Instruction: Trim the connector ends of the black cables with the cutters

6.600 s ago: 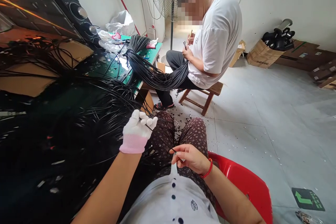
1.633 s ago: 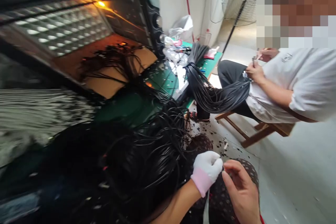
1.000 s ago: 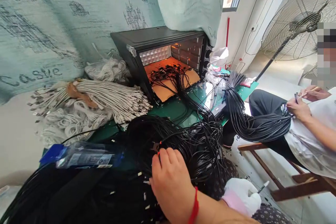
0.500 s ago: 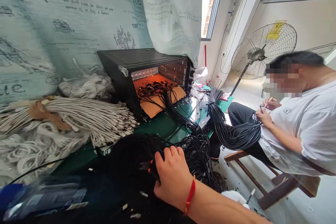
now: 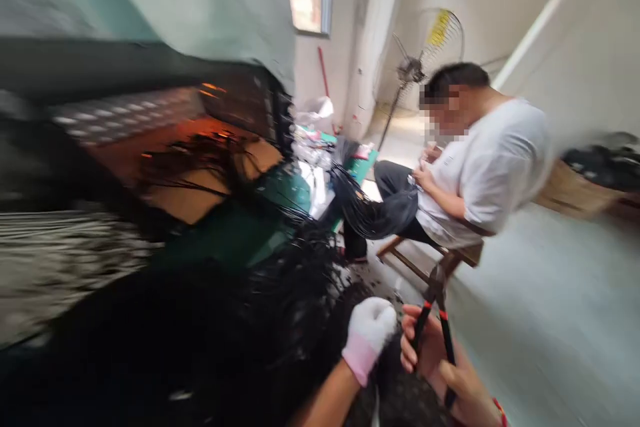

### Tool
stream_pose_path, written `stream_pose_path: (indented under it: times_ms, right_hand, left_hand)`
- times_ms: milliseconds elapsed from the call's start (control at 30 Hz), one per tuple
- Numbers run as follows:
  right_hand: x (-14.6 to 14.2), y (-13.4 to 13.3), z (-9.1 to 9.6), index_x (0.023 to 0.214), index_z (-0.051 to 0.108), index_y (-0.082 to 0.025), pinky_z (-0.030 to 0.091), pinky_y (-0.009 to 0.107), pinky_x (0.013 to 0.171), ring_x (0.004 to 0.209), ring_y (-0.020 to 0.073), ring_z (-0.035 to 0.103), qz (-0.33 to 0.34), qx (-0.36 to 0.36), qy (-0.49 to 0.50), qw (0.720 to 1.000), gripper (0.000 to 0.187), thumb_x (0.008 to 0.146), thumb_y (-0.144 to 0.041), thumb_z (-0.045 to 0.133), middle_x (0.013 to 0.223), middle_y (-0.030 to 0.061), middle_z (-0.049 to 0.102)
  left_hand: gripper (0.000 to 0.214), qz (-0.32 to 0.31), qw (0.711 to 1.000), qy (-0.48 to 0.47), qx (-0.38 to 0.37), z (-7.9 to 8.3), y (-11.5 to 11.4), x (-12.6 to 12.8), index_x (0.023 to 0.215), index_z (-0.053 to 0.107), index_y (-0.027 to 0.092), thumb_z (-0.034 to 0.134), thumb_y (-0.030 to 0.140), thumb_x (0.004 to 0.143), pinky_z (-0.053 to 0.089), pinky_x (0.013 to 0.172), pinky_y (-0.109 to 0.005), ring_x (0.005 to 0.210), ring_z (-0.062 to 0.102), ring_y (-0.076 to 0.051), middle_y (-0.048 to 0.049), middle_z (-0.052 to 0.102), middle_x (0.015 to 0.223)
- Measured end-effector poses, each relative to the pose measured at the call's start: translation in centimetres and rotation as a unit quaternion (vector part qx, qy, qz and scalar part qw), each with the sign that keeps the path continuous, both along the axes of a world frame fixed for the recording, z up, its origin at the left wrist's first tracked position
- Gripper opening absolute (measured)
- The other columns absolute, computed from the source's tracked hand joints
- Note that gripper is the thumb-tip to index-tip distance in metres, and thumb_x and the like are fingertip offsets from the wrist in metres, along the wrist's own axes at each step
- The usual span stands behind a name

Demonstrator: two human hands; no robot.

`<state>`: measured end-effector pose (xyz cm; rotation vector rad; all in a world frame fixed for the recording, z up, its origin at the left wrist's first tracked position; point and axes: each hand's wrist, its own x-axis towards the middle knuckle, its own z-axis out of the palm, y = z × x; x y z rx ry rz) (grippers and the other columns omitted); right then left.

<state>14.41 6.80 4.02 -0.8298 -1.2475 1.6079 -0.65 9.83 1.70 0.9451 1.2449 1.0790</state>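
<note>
I am logging the pliers (image 5: 435,284) as now standing off the bench (image 5: 227,233) edge, no longer over the black cables (image 5: 200,320), right hand (image 5: 433,359) loosely gripping their spread handles, seemingly readied beside the closed left hand (image 5: 371,327), contents indiscernible.

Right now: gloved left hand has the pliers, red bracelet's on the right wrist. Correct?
No: the bare right hand holds the pliers, not the gloved left hand, as the head view shows. The red bracelet is as you say.
</note>
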Motion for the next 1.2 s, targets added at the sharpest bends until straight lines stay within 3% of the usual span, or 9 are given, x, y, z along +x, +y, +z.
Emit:
stream_pose_path:
  times_ms: [133,233,367,467,633,767,867,1133,1200]
  right_hand:
    - [2.7,-0.7,-1.4,0.094,0.057,-0.023,0.049,0.031,0.063,0.068,0.0147,0.055,-0.219,-0.121,0.029,0.968,0.031,0.070,-0.039,0.070,0.081,0.0006,0.053]
    - [2.7,0.2,-3.8,0.091,0.054,-0.020,0.047,0.025,0.058,0.063,0.0114,0.054,-0.273,-0.172,0.032,0.946,0.033,0.069,-0.037,0.073,0.074,-0.0022,0.053]
    - [1.4,1.9,-5.7,0.089,0.053,-0.020,0.045,0.021,0.056,0.061,0.0088,0.053,-0.270,-0.218,0.066,0.936,0.036,0.066,-0.034,0.076,0.076,-0.0029,0.058]
    - [0.5,3.6,-5.7,0.087,0.052,-0.020,0.047,0.022,0.057,0.063,0.0092,0.055,-0.262,-0.255,0.124,0.923,0.040,0.060,-0.032,0.079,0.080,-0.0019,0.061]
    - [0.4,5.8,-5.6,0.084,0.052,-0.020,0.045,0.020,0.050,0.055,0.0085,0.052,-0.259,-0.286,0.151,0.910,0.039,0.057,-0.028,0.079,0.067,-0.0060,0.055]
    - [0.4,5.9,-5.9,0.084,0.051,-0.020,0.044,0.019,0.047,0.052,0.0072,0.051,-0.271,-0.296,0.126,0.907,0.041,0.054,-0.027,0.079,0.065,-0.0076,0.053]
    - [0.2,5.4,-5.7,0.082,0.051,-0.019,0.044,0.019,0.047,0.052,0.0067,0.050,-0.275,-0.298,0.108,0.908,0.042,0.053,-0.028,0.079,0.065,-0.0079,0.052]
    - [-0.2,5.2,-5.4,0.080,0.047,-0.021,0.040,0.018,0.044,0.050,0.0078,0.046,-0.227,-0.350,0.154,0.896,0.042,0.052,-0.031,0.078,0.057,-0.0087,0.048]
    - [0.0,5.0,-5.6,0.081,0.047,-0.021,0.041,0.019,0.046,0.050,0.0075,0.045,-0.227,-0.334,0.126,0.906,0.039,0.058,-0.034,0.075,0.058,-0.0084,0.047]
  left_hand:
    - [0.027,-0.036,0.999,-0.002,-0.013,-1.4,-0.5,2.3,0.072,0.060,0.013,0.057,0.037,0.082,0.043,0.061,-0.026,0.061,0.051,-0.012,0.0015,0.055,0.062]
    - [0.026,-0.042,0.999,0.010,-0.005,-1.4,-0.2,2.3,0.073,0.061,0.015,0.058,0.040,0.079,0.041,0.060,-0.024,0.062,0.051,-0.013,0.0014,0.057,0.064]
    - [0.024,-0.058,0.998,0.025,-0.016,-1.2,-0.2,2.4,0.076,0.063,0.015,0.059,0.039,0.078,0.044,0.060,-0.024,0.064,0.055,-0.014,0.0002,0.062,0.068]
    - [0.024,-0.080,0.995,0.051,-0.030,-1.6,-0.5,2.5,0.081,0.065,0.016,0.059,0.039,0.079,0.046,0.061,-0.025,0.066,0.057,-0.015,-0.0014,0.065,0.072]
    - [0.023,-0.119,0.987,0.108,-0.032,-2.2,-0.6,2.2,0.085,0.068,0.016,0.059,0.036,0.079,0.048,0.067,-0.027,0.070,0.060,-0.017,-0.0033,0.069,0.079]
    - [0.024,-0.151,0.982,0.104,-0.046,-2.0,-0.5,2.4,0.094,0.067,0.018,0.058,0.034,0.080,0.049,0.073,-0.029,0.077,0.062,-0.019,-0.0038,0.069,0.085]
    - [0.028,-0.173,0.979,0.086,-0.068,-1.9,-0.3,2.6,0.100,0.064,0.017,0.056,0.036,0.081,0.048,0.069,-0.028,0.074,0.059,-0.018,-0.0036,0.066,0.082]
    - [0.025,-0.187,0.976,-0.023,-0.110,-2.5,-0.2,2.2,0.085,0.062,0.014,0.055,0.038,0.082,0.042,0.063,-0.026,0.063,0.051,-0.015,-0.0009,0.057,0.064]
    - [0.026,-0.181,0.975,-0.044,-0.119,-2.6,-0.3,2.1,0.087,0.062,0.013,0.056,0.038,0.082,0.042,0.062,-0.026,0.062,0.051,-0.014,-0.0008,0.057,0.063]
